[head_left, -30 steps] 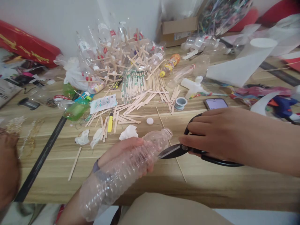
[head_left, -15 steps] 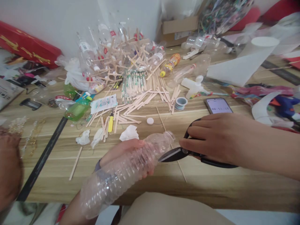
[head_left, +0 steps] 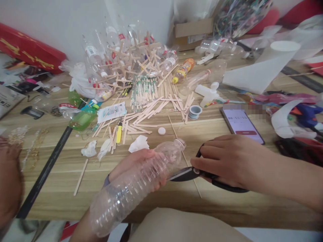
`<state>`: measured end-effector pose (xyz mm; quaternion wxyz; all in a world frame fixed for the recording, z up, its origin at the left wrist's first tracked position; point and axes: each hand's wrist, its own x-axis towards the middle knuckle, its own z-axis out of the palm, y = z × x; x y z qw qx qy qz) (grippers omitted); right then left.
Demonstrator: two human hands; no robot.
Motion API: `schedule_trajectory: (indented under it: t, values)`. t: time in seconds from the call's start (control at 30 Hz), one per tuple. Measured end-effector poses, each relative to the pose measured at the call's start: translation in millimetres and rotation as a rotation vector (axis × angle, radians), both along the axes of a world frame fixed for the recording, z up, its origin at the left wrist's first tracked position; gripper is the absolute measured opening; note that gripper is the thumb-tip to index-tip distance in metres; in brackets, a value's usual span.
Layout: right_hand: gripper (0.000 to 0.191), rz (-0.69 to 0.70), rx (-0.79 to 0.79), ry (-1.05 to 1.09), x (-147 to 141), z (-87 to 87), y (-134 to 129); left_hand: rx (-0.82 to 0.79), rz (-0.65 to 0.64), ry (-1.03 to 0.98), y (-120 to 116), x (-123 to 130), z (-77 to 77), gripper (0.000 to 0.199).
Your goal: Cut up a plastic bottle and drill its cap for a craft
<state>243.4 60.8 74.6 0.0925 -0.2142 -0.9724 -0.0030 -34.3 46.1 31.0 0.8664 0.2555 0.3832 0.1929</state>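
A clear ribbed plastic bottle (head_left: 131,188) lies tilted over the table's front edge, its uncapped neck pointing up and right. My left hand (head_left: 136,164) is wrapped round it from behind, seen partly through the plastic. Black-handled scissors (head_left: 185,174) are in my right hand (head_left: 222,159), fingers closed round the handles. Their blades point left at the bottle's side near my left fingertips; whether the tip touches or pierces the plastic I cannot tell. Beneath the scissors a thin wooden skewer (head_left: 188,164) lies on the table.
Flat wooden sticks (head_left: 148,112) are spread mid-table, before a heap of plastic bottles (head_left: 111,53). A phone (head_left: 242,124) lies beyond my right hand. Nearby are a yellow-handled tool (head_left: 119,132), a white cap (head_left: 162,130) and crumpled tissue (head_left: 138,143). Another person's arm (head_left: 10,178) rests at left.
My right hand and the scissors have shifted slightly down and toward me, uncovering more of the phone. The bottle has moved only a little in my left hand.
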Motion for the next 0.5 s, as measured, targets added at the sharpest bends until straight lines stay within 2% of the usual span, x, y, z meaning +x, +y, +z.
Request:
schedule_trajectory:
  t: [0.07,0.17,0.27,0.5]
  values:
    - [0.034,-0.014,-0.055,0.068,-0.7,-2.7,-4.1,0.036,0.038,-0.004,0.5,-0.8,-2.9,0.045]
    - [0.034,-0.095,-0.093,0.148,2.3,-5.8,-9.7,0.066,0.023,-0.058,0.6,-1.5,-6.6,0.048]
    - [0.03,-0.188,-0.097,0.128,7.3,-9.8,-12.5,0.051,-0.008,-0.079,2.3,-1.6,-6.6,0.049]
    - [0.035,-0.231,-0.071,0.112,6.5,-15.7,-17.5,0.153,-0.006,0.0,4.9,3.0,0.9,0.043]
